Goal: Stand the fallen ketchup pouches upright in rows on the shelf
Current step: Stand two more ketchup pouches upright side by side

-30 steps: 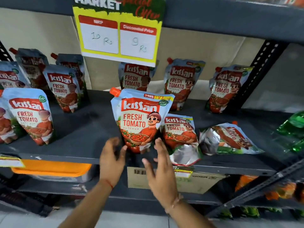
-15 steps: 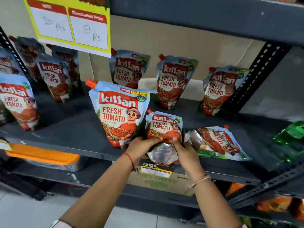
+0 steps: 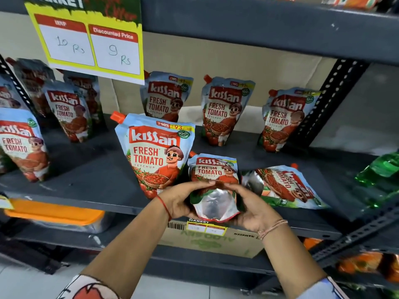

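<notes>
- The small pouch [image 3: 213, 169] sits at the near edge of the shelf [image 3: 86, 182], leaning back. Its shiny silver bottom faces the camera.
- The left hand [image 3: 181, 199] grips its left side and the right hand [image 3: 250, 206] grips its right side, with the fingers curled over the front.
- The pouch is soft and crinkly. It is light blue with a red label, tomato pictures and an orange cap at the top corner.
- A big pouch [image 3: 155, 154] stands up straight just to its left, touching it.
- A fallen pouch [image 3: 285, 186] lies flat on its back just to the right, its cap pointing far.
- Three pouches stand in a far row: one [image 3: 166, 96], one [image 3: 224, 108] and one [image 3: 285, 117].
- The shelf is dark grey, flat metal.
- A yellow price sign [image 3: 90, 39] hangs above.
- A brown box [image 3: 216, 240] sits under the shelf.
</notes>
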`<action>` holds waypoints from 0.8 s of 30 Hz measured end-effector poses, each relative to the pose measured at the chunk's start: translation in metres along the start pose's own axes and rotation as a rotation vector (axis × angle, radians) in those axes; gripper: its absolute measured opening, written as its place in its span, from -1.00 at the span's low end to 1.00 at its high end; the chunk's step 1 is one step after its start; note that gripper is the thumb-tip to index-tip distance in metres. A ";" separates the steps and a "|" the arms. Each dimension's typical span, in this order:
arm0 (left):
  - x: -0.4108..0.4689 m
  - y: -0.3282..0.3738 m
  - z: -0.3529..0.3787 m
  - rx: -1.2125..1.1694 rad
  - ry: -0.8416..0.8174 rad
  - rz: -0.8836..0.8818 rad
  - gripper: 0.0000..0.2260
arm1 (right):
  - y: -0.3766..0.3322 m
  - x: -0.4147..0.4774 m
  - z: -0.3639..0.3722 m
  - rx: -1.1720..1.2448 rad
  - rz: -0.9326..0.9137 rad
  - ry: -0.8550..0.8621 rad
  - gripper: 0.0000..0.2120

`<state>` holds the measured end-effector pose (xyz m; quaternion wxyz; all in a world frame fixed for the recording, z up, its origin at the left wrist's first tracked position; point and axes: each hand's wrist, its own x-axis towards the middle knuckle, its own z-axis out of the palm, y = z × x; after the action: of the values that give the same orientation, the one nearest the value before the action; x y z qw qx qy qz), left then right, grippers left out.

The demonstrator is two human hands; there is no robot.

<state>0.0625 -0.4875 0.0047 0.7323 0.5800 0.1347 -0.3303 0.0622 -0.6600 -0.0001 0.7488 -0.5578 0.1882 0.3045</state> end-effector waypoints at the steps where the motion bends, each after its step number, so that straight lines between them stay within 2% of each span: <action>1: 0.001 -0.002 0.001 -0.005 -0.020 0.020 -0.77 | 0.000 0.000 -0.001 0.006 0.006 -0.020 -0.60; 4: 0.003 -0.007 0.002 0.021 -0.038 0.099 -0.87 | 0.003 -0.001 -0.005 0.013 -0.056 -0.074 -0.53; 5: 0.003 -0.008 0.002 0.051 -0.043 0.136 -0.82 | 0.005 0.000 -0.006 0.015 -0.108 -0.091 -0.54; 7: 0.005 -0.007 0.001 0.114 -0.095 0.222 -0.56 | 0.010 -0.002 -0.009 0.026 -0.255 -0.119 -0.57; 9: 0.005 -0.003 0.002 0.172 -0.141 0.301 -0.35 | 0.011 -0.005 -0.011 0.033 -0.424 -0.137 -0.49; 12: 0.006 0.009 0.005 0.263 -0.146 0.445 -0.25 | 0.007 -0.004 -0.012 -0.053 -0.636 -0.139 -0.26; 14: 0.009 0.014 0.006 0.327 -0.092 0.510 -0.20 | 0.003 0.000 -0.011 -0.147 -0.729 -0.054 -0.26; 17: 0.016 0.008 0.009 0.393 0.031 0.584 -0.22 | 0.005 0.008 -0.006 -0.267 -0.795 0.067 -0.32; 24: 0.027 -0.019 -0.001 0.399 0.188 0.617 -0.27 | 0.033 0.031 -0.011 -0.486 -0.799 0.136 -0.28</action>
<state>0.0710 -0.4972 -0.0255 0.6544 0.7524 -0.0467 -0.0595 0.0641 -0.6568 -0.0462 0.6411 -0.7643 -0.0695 -0.0095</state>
